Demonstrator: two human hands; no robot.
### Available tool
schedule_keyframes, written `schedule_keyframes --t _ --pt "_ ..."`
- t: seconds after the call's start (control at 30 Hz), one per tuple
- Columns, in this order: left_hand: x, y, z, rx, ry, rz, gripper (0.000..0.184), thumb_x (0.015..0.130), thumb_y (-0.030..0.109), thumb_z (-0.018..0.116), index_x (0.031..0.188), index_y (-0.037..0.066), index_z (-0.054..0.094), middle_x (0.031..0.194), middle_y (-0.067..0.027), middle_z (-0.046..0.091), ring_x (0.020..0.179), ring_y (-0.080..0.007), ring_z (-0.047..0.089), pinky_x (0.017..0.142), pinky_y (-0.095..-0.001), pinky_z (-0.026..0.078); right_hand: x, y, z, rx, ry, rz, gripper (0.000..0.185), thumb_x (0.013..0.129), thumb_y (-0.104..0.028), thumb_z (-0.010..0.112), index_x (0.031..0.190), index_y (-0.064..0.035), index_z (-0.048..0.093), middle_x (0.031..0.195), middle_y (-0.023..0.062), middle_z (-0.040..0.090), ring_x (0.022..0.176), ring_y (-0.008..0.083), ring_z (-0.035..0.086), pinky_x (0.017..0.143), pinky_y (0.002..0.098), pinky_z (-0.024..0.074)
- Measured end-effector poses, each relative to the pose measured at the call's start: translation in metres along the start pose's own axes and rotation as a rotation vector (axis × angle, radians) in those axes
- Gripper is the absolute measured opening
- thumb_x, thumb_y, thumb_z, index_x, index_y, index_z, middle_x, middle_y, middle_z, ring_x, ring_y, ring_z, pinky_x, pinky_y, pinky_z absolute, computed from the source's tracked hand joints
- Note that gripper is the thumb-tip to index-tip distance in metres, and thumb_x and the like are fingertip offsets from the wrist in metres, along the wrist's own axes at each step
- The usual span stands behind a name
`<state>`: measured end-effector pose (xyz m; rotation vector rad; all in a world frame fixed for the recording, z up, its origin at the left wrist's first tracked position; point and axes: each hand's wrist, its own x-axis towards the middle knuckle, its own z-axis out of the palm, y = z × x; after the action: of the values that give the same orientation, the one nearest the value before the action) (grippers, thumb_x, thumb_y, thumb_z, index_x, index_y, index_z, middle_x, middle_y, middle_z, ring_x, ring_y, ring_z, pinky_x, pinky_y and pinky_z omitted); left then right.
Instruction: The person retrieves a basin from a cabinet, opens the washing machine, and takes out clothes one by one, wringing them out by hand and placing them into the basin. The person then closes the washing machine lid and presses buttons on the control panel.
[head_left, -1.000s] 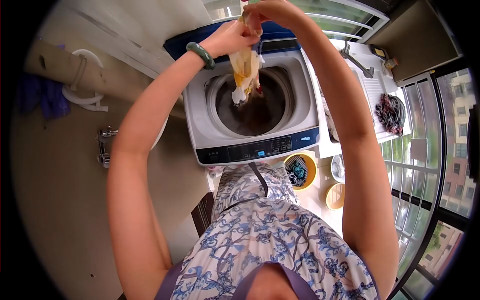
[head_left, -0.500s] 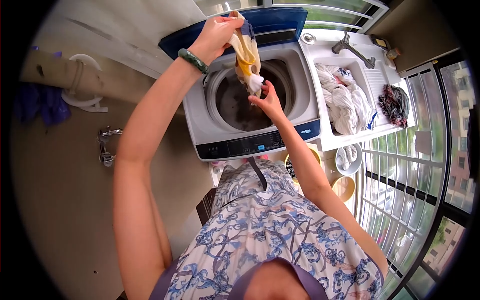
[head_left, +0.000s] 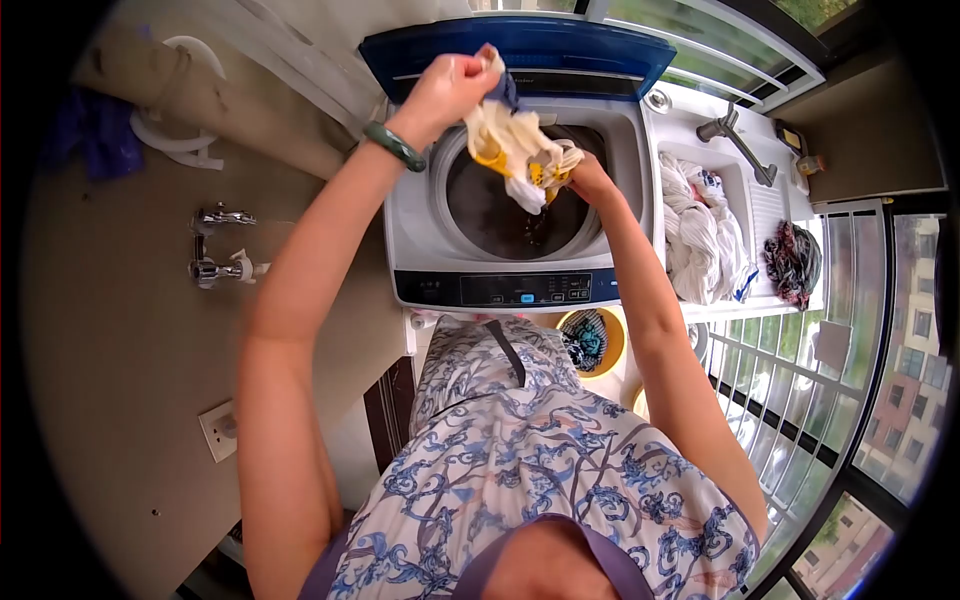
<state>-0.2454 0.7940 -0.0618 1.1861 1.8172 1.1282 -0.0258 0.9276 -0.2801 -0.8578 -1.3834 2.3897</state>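
My left hand (head_left: 447,92), with a dark green bracelet at the wrist, pinches the top of a wet cream cloth (head_left: 513,143) with yellow and navy patches. My right hand (head_left: 590,180) is closed on the cloth's lower right part, its fingertips partly hidden by the fabric. The cloth hangs bunched over the open drum of a white top-loading washing machine (head_left: 420,235). Dark water fills the drum, and drops fall below the cloth. Behind, the blue lid (head_left: 520,50) stands raised.
Right of the machine, a sink (head_left: 737,185) holds white laundry (head_left: 700,235); dark red-and-black cloth (head_left: 793,262) lies on its ribbed drainboard under a faucet (head_left: 735,140). A yellow basin (head_left: 616,345) with clothes is on the floor. Wall taps (head_left: 215,272) are at left.
My right hand has gone from below the cloth with fingers apart to gripping its lower right part. The cloth is now gathered and spread rightward. The view has shifted.
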Motion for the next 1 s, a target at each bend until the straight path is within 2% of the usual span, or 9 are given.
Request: schedule_keyframes --t 0.17,0.27,0.33,0.37,0.5,0.57,0.77,0.87,1.0 --pt "-0.002 -0.197 0.072 0.212 -0.019 -0.457 0.033 0.084 0.028 0.058 0.105 0.003 0.062 0.101 -0.0178 0.065 0.086 -0.0237 0.067 0.076 -0.0381 0.052 -0.023 -0.045 0.033 -0.214 -0.129 -0.066 0.035 0.077 0.001 0.064 0.111 0.0046 0.055 0.105 0.011 0.062 0.095 0.0206 0.061 0.088 0.0312 0.0478" --pt "-0.028 -0.197 0.11 -0.409 0.163 -0.82 0.07 0.087 0.046 0.059 0.14 0.008 0.034 0.135 -0.0203 0.043 0.119 -0.0331 0.05 0.087 -0.0455 0.049 -0.022 -0.048 0.046 -0.279 -0.088 -0.039 0.038 0.074 -0.002 0.068 0.109 0.0051 0.056 0.102 0.0111 0.063 0.094 0.0206 0.06 0.088 0.0305 0.0455" --pt "-0.034 -0.199 0.122 -1.074 -0.009 -1.118 0.099 0.081 0.07 0.048 0.149 0.017 -0.002 0.153 -0.0188 -0.006 0.134 -0.0564 0.003 0.103 -0.0657 0.02 -0.02 -0.05 0.05 -0.298 -0.097 -0.039 0.04 0.074 -0.004 0.07 0.111 0.0034 0.056 0.1 0.0095 0.063 0.094 0.0183 0.059 0.087 0.0295 0.0451" --pt "-0.029 -0.213 0.131 -1.458 -0.064 -1.318 0.102 0.079 0.073 0.048 0.149 0.02 -0.005 0.153 -0.0188 -0.008 0.133 -0.057 0.001 0.102 -0.0688 0.019 -0.021 -0.048 0.052 -0.305 -0.098 -0.025 0.04 0.074 -0.004 0.07 0.111 0.0034 0.056 0.1 0.0095 0.063 0.094 0.0183 0.059 0.087 0.0295 0.0451" --pt "-0.028 -0.24 0.174 -1.916 -0.256 -0.791 0.094 0.077 0.075 0.046 0.146 0.016 0.021 0.15 -0.0207 0.018 0.131 -0.0561 0.018 0.102 -0.0698 0.017 -0.034 -0.055 0.058 -0.148 -0.116 0.058 0.046 0.075 -0.01 0.074 0.115 -0.0006 0.053 0.105 0.0065 0.06 0.098 0.0165 0.057 0.089 0.0285 0.044" --pt "-0.015 -0.238 0.191 -1.889 -0.108 -0.638 0.065 0.089 0.061 0.043 0.13 0.01 0.048 0.129 -0.0111 0.052 0.121 -0.0285 0.049 0.101 -0.0484 0.04 -0.038 -0.049 0.042 0.007 -0.11 0.037 0.053 0.076 -0.016 0.075 0.12 -0.0009 0.05 0.106 0.0067 0.059 0.101 0.0179 0.057 0.092 0.0316 0.0439" --pt "-0.013 -0.207 0.185 -1.783 0.118 -0.573 0.033 0.094 0.029 0.048 0.117 0.007 0.057 0.119 -0.0091 0.06 0.109 -0.0235 0.058 0.095 -0.0413 0.047 0.011 0.048 -0.008 0.525 0.304 -0.066 0.052 0.092 -0.045 0.051 0.126 -0.0061 0.047 0.126 0.0102 0.054 0.118 0.0263 0.051 0.102 0.0434 0.038" --pt "-0.027 -0.184 0.178 -1.931 0.124 -0.618 0.034 0.096 0.027 0.041 0.119 0.007 0.056 0.12 -0.0089 0.059 0.111 -0.0261 0.057 0.095 -0.043 0.046 0.029 0.096 0.005 0.795 0.086 0.137 0.079 0.085 -0.07 0.035 0.133 -0.007 0.043 0.133 0.015 0.048 0.122 0.0352 0.045 0.105 0.0491 0.0342" --pt "-0.045 -0.176 0.165 -2.008 -0.052 -0.595 0.062 0.091 0.059 0.042 0.125 0.008 0.051 0.129 -0.0074 0.052 0.115 -0.0229 0.054 0.098 -0.0414 0.043 0.043 0.099 0.015 0.878 -0.12 0.158 0.079 0.085 -0.07 0.039 0.129 -0.005 0.047 0.126 0.0162 0.053 0.113 0.0361 0.051 0.098 0.0485 0.0406"
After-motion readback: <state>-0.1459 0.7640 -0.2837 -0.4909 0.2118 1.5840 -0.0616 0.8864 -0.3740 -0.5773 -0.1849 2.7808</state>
